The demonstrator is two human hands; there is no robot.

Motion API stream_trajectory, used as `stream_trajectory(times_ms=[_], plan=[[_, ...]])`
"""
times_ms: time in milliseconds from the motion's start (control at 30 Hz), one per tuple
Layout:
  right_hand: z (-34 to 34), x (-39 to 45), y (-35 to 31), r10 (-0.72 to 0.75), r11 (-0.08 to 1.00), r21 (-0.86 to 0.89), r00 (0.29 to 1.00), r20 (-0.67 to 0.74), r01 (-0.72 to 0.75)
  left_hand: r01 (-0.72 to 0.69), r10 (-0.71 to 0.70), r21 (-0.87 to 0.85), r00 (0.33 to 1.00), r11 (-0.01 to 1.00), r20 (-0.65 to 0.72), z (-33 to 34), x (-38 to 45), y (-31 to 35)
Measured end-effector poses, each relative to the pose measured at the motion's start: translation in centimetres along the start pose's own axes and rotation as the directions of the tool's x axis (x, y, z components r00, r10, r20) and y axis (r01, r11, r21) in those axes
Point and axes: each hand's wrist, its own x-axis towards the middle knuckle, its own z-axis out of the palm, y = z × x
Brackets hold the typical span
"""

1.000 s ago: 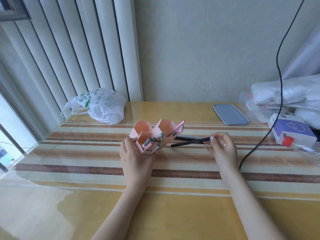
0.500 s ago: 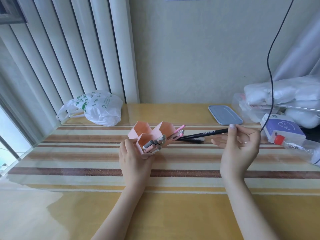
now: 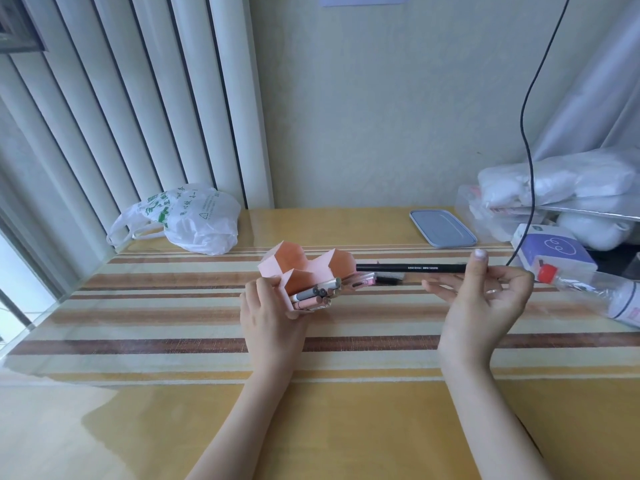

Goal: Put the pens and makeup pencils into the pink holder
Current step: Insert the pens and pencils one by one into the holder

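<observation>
The pink holder [image 3: 303, 268] is tilted with its openings facing right, and my left hand [image 3: 268, 306] grips its near side. Several grey and pink pens [image 3: 317, 294] stick out of its near compartment. My right hand [image 3: 485, 299] pinches the end of a long black pencil [image 3: 412, 268], held level above the table with its tip at the mouth of the holder's right compartment. A shorter black pencil [image 3: 389, 280] lies on the table just under it, beside a pink one [image 3: 363, 283].
A white plastic bag [image 3: 194, 220] lies at the back left. At the back right sit a grey lid [image 3: 441, 227], a purple and white box [image 3: 550, 252], plastic-wrapped bundles [image 3: 554, 181] and a hanging black cable [image 3: 526, 133]. The striped table [image 3: 173, 327] runs on toward me.
My right hand lifted the long black pencil off the table, swung out to the right and levelled it, pointing its tip at the holder's opening. The left hand kept holding the holder.
</observation>
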Motion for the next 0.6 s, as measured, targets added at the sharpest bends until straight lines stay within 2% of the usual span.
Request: stream_trajectory(times_ms=[233, 333, 400, 467, 500, 533, 567, 600], plan=[[0.0, -0.1, 0.5, -0.038, 0.997, -0.062, 0.999, 0.021, 0.039, -0.028, 0.027, 0.035, 0.999, 0.999, 0.016, 0.7, -0.3, -0.5], [-0.2, -0.3, 1.7, -0.134, 0.972, -0.178, 0.984, 0.115, 0.153, -0.034, 0.033, 0.031, 0.999, 0.999, 0.02, 0.6, -0.3, -0.5], [-0.3, -0.8, 2.8, -0.257, 0.893, -0.303, 0.931, 0.26, 0.331, -0.048, 0.047, 0.033, 0.998, 0.998, 0.029, 0.6, -0.4, -0.4], [-0.2, -1.4, 4.1, -0.314, 0.718, -0.458, 0.831, 0.459, 0.524, -0.06, 0.058, 0.037, 0.998, 0.998, 0.038, 0.6, -0.4, -0.3], [-0.1, -1.7, 4.7, -0.297, 0.638, -0.493, 0.78, 0.551, 0.591, -0.063, 0.061, 0.037, 0.997, 0.997, 0.042, 0.5, -0.4, -0.2], [0.0, -1.8, 5.2, -0.268, 0.606, -0.487, 0.739, 0.618, 0.628, -0.067, 0.065, 0.037, 0.997, 0.997, 0.046, 0.5, -0.4, -0.2], [0.0, -1.8, 5.5, -0.244, 0.621, -0.462, 0.716, 0.654, 0.634, -0.071, 0.069, 0.038, 0.996, 0.997, 0.051, 0.4, -0.4, -0.1], [0.0, -1.6, 5.8, -0.229, 0.665, -0.437, 0.723, 0.652, 0.606, -0.074, 0.072, 0.039, 0.996, 0.996, 0.055, 0.4, -0.4, -0.1]])
